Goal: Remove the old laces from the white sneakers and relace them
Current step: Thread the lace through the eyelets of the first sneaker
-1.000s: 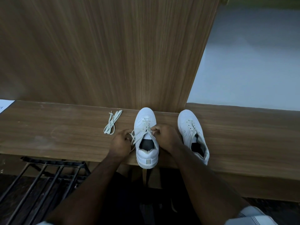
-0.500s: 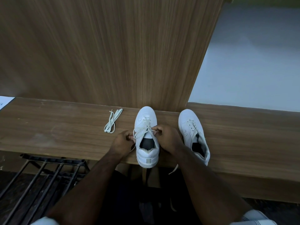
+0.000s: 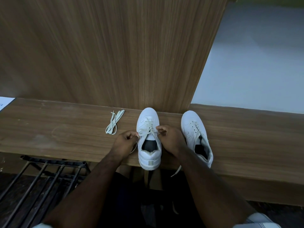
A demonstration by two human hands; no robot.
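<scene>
The laced white leather sneaker (image 3: 149, 139) stands at the near edge of the brown wood-grain surface (image 3: 65, 129), heel overhanging at 6 o'clock. The left hand (image 3: 125, 142) and right hand (image 3: 171, 139) sit on either side, each pinching an end of the cream flat lace (image 3: 148, 129) and drawing it apart. An uneven pull could probably drag the shoe off the edge or leave one end short. The second white sneaker (image 3: 195, 137) waits at 3 o'clock, a loose folded cream lace (image 3: 114, 124) at 9 o'clock.

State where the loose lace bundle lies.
In the head view, the loose lace bundle lies on the wooden bench, left of the laced sneaker, beyond the left hand.
</scene>
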